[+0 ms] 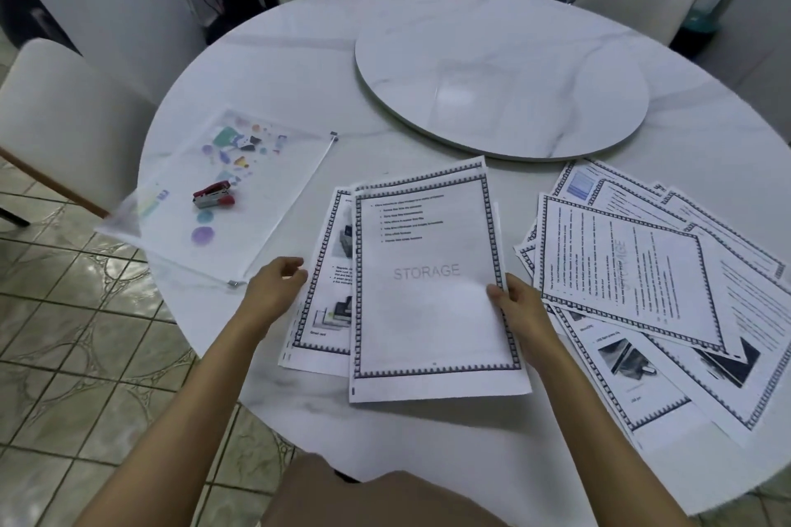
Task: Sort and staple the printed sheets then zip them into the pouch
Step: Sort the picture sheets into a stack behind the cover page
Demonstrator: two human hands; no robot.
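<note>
A small stack of printed sheets (428, 291) with a "STORAGE" watermark and a dark border lies in front of me. My right hand (520, 312) pinches its right edge, thumb on top. At the stack's left edge hovers my left hand (274, 289), fingers loosely curled and holding nothing. More printed sheets (650, 270) are fanned out loosely to the right. A clear zip pouch (222, 193) with coloured shapes lies to the left, and a red stapler (214, 195) rests on top of it.
The round white marble table (299, 77) carries a raised turntable (501, 68) at its middle. White chairs stand around it, one at the left (64, 107). The pouch overhangs the table's left edge above a tiled floor.
</note>
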